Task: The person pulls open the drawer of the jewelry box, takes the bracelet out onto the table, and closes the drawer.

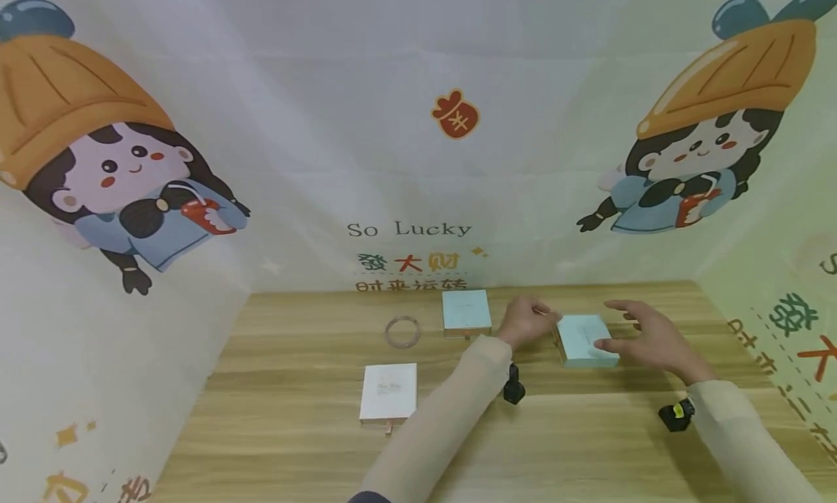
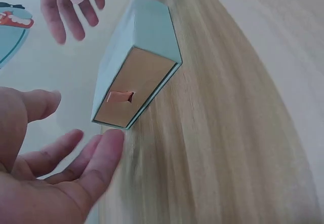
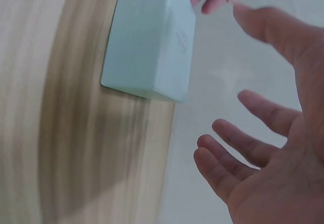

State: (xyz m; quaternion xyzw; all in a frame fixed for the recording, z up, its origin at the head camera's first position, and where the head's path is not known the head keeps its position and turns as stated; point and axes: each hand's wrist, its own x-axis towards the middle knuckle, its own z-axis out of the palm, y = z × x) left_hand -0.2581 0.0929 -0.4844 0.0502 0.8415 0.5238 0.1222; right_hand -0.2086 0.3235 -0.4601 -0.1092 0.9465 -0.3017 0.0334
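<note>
A mint-green drawer-style gift box (image 1: 585, 341) lies on the right part of the wooden table, between the two hands. My left hand (image 1: 525, 321) is at its left side, facing the copper-coloured drawer front (image 2: 144, 70) with a small ribbon pull tab (image 2: 119, 97). In the left wrist view, the loosely bent fingers come close to the box's lower corner, with nothing between them and the thumb. My right hand (image 1: 657, 341) hovers at the box's right side, fingers and thumb spread apart. The right wrist view shows the plain closed side (image 3: 132, 47) of the box.
Another mint-green box (image 1: 466, 310) stands at the back, left of my left hand. Beside it lies a thin round bangle (image 1: 387, 334). Nearer, a white box (image 1: 389, 387) with a ribbon tab sits by my left forearm. A printed cloth backdrop (image 1: 340, 139) rises behind the table.
</note>
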